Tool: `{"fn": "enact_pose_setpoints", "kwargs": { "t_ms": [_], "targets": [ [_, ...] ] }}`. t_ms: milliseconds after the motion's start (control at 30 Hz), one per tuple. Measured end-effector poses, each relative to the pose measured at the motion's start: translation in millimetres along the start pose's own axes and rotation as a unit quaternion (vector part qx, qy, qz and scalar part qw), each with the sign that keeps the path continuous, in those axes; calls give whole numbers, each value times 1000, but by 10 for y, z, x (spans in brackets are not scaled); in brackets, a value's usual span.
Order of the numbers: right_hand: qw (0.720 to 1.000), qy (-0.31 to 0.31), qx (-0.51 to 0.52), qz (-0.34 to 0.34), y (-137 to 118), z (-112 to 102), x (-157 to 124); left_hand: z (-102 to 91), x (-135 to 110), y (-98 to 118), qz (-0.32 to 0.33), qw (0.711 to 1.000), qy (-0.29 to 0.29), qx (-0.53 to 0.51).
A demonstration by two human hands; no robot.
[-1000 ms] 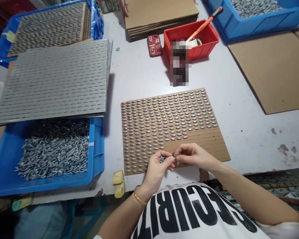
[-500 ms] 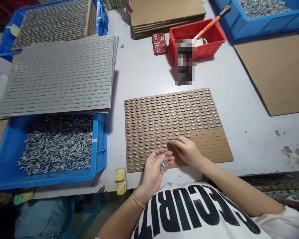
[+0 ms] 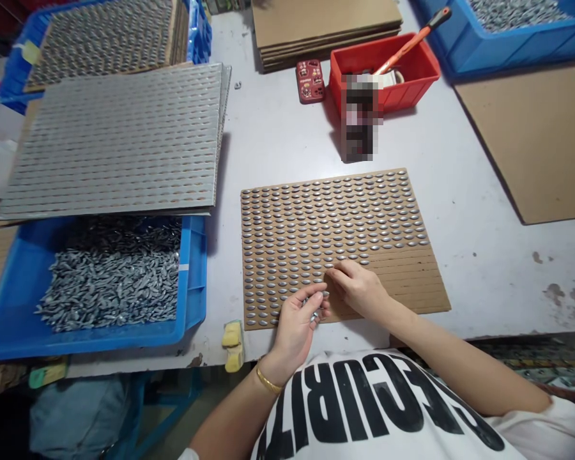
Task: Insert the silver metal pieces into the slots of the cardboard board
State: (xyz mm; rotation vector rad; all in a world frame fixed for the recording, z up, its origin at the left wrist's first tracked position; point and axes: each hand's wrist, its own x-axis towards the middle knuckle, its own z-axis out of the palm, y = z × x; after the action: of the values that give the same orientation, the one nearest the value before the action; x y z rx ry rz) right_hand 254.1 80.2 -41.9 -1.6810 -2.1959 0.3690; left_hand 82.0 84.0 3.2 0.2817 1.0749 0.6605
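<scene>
A corrugated cardboard sheet (image 3: 412, 281) lies on the table before me, with rows of small grey leaf-shaped metal pieces (image 3: 326, 217) set along its ridges. The far part and the left side carry the pieces; bare ridges show at the near right. My left hand (image 3: 297, 319) is cupped over the near edge, its fingers curled round several loose metal pieces. Just beyond it, my right hand (image 3: 359, 287) rests at the end of a row, fingertips pinched together at the board. Whatever sits in that pinch is hidden by the fingers.
At left, a blue bin (image 3: 191, 287) holds many loose pieces, with a grey ridged board (image 3: 110, 140) over its back. A red bin (image 3: 412, 89) with an orange-handled tool (image 3: 412, 41), a red case (image 3: 310, 82) and stacked cardboard (image 3: 326, 25) stand behind. Yellow blocks (image 3: 232, 346) sit at the front edge.
My left fingers have curled further over the loose pieces. My right hand stays pinched at nearly the same spot on the board. The whole view has shifted slightly.
</scene>
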Motion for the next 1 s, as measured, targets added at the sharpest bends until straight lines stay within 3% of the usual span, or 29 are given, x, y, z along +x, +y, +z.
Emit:
{"fn": "enact_pose_setpoints", "kwargs": {
  "t_ms": [133, 233, 333, 500, 667, 833, 933, 1000],
  "targets": [
    [988, 6, 147, 39, -43, -140, -30, 34, 4, 12, 15, 1000, 10, 14],
    [940, -18, 330, 82, -111, -319, -78, 82, 16, 17, 32, 999, 10, 40],
    [904, -46, 414, 100, -164, -460, -121, 127, 43, 9, 44, 996, -18, 76],
    [903, -76, 402, 130, -149, -550, -161, 159, 95, -44, 35, 993, -43, 107],
    [919, -119, 372, 61, -89, -594, -178, 178, 96, -65, 24, 993, -58, 104],
    [902, -39, 389, 181, 22, -531, -229, 187, 42, 110, -24, 999, -43, -16],
    [913, 27, 363, 185, 70, -425, -226, 170, 16, 206, 4, 998, -16, -55],
    [923, 57, 337, 175, 71, -340, -197, 162, 4, 216, -14, 999, -16, -44]
  ]
}}
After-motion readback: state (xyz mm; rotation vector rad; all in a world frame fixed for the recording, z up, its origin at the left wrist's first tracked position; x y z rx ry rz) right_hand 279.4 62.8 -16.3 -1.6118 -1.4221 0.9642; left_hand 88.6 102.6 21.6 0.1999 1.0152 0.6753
